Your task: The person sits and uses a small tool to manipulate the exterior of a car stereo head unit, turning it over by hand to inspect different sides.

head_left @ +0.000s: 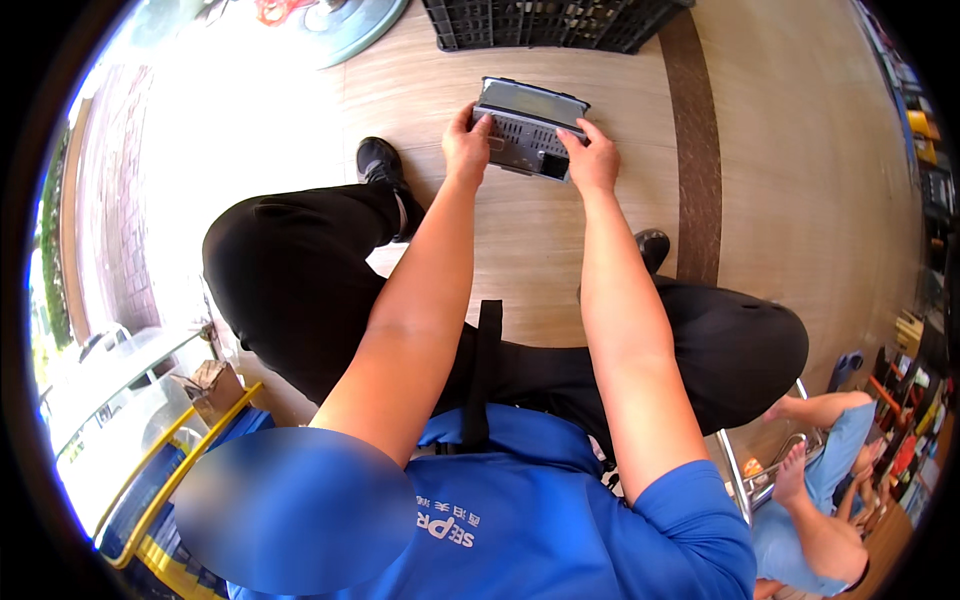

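Note:
Between my two hands, at arm's length above the floor, is a grey metal electronics unit. It is box-shaped, with rows of slots along the side facing me, a dark square socket near its right end and black trim on its far edge. My left hand grips its left end, thumb on the near side. At the right end my right hand holds it, thumb on the slotted face. Most of the fingers are hidden behind the unit.
A black plastic crate stands ahead, with a round greenish base to its left. A dark strip crosses the floor. At lower left is a yellow rack with a cardboard box. Another person sits at lower right.

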The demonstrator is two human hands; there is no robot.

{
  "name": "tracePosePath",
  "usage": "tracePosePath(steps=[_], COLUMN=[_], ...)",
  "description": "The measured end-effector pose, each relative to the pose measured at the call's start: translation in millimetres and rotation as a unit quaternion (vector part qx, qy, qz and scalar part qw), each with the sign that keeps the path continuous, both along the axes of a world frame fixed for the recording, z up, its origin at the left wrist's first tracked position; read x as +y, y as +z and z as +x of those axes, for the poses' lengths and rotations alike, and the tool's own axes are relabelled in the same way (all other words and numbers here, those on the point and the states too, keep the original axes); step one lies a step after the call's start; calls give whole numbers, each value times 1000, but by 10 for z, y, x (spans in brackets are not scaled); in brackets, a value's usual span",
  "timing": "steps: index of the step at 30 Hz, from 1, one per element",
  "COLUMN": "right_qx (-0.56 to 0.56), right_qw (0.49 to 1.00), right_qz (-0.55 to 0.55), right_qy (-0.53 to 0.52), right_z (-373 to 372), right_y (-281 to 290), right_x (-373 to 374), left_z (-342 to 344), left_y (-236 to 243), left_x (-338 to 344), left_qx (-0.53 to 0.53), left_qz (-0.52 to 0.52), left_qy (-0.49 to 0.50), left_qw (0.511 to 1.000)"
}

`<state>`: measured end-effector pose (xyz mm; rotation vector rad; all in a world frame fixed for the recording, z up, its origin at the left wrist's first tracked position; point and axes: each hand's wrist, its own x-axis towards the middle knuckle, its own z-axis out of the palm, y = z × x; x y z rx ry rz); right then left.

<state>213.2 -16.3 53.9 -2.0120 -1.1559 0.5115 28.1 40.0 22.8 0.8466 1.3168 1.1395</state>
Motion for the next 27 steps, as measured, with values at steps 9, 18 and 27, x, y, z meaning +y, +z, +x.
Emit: tracePosePath(steps=[9, 18, 27], right_qx=[44, -236, -271], right_qw=[996, 942, 909], right_qz=[-72, -66, -75], right_qy=[31, 228, 308], right_z=[182, -405, -363], right_y=[-17, 312, 229], right_x=[39, 395, 510], left_z=[170, 182, 245], left_y=[124, -17, -40], left_x=[-77, -72, -139], left_qx=[-21, 70, -34], left_qz=[-51, -25, -77], left_qy=[12, 56, 87], left_qw=[998, 996, 993])
